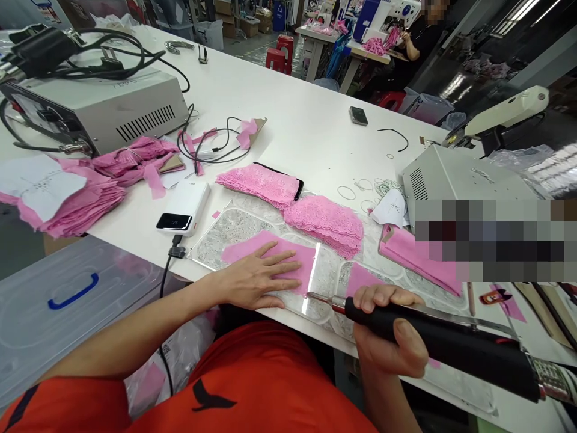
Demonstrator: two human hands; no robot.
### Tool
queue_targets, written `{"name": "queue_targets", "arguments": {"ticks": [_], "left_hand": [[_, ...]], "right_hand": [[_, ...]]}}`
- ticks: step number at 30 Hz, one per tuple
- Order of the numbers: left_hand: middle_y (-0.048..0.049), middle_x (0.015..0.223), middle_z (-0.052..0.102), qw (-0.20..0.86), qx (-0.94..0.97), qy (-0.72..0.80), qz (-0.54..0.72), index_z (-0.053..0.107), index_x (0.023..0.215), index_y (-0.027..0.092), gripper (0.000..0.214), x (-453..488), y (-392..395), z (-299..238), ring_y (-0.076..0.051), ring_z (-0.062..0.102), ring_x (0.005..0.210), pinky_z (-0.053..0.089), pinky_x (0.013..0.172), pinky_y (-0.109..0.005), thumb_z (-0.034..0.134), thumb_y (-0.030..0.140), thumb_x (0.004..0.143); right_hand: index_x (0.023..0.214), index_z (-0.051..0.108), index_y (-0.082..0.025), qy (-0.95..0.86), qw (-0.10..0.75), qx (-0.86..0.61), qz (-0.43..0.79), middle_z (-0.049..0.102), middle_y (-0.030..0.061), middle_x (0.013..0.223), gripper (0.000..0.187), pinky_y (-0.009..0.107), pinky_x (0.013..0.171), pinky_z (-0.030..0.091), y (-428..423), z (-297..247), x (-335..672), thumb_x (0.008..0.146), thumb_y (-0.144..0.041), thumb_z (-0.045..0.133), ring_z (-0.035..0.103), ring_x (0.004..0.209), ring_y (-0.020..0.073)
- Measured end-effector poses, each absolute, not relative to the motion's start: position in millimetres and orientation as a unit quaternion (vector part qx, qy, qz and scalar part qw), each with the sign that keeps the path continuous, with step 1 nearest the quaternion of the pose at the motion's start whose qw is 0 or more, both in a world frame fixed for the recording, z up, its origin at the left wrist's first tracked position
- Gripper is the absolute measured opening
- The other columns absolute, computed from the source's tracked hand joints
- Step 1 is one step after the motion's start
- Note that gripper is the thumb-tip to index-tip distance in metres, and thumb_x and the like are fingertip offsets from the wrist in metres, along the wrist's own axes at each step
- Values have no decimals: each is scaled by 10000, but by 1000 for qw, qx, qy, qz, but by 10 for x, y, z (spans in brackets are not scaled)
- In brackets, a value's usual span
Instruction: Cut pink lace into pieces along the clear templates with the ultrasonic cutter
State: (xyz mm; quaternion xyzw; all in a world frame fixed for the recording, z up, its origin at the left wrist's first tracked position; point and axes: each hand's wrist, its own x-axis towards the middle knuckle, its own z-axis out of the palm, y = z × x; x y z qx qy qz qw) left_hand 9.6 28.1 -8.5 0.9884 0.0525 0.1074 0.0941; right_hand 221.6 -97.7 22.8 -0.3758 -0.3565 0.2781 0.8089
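My left hand (259, 278) lies flat with fingers spread on a pink fabric piece (295, 255), pressing it onto a clear plastic template (216, 231) with rounded outlines. My right hand (390, 325) is wrapped round a black-handled electric tool (442, 337) with a thin metal tip. The tip points left and meets the lower right corner of the fabric, close to my left fingertips. Another pink piece (360, 278) lies on the template to the right, partly hidden by my right hand. Beyond the template are two stacks of pink lace, a left stack (261, 183) and a right stack (324, 222).
A grey power box (130, 114) with black cables stands at the left, another box (437, 171) at the right. A white power bank (184, 207) sits beside the template. Pink bundles (81, 198) lie left. A lidded plastic bin (90, 300) stands below the table edge.
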Motion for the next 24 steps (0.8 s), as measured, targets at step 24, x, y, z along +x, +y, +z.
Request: {"name": "queue_targets", "arguments": {"ticks": [24], "left_hand": [[-121,1484,406,97,987,54,113,538,1326,244,467,101,270,-86,-299,306,1411,143,1160,-549,506,490,930]], "right_hand": [[772,550,-203,-388,790,-381,282,523,-30,681,90,293,486,437,-969,242,2199,708,-256,586,484,534,106]]}}
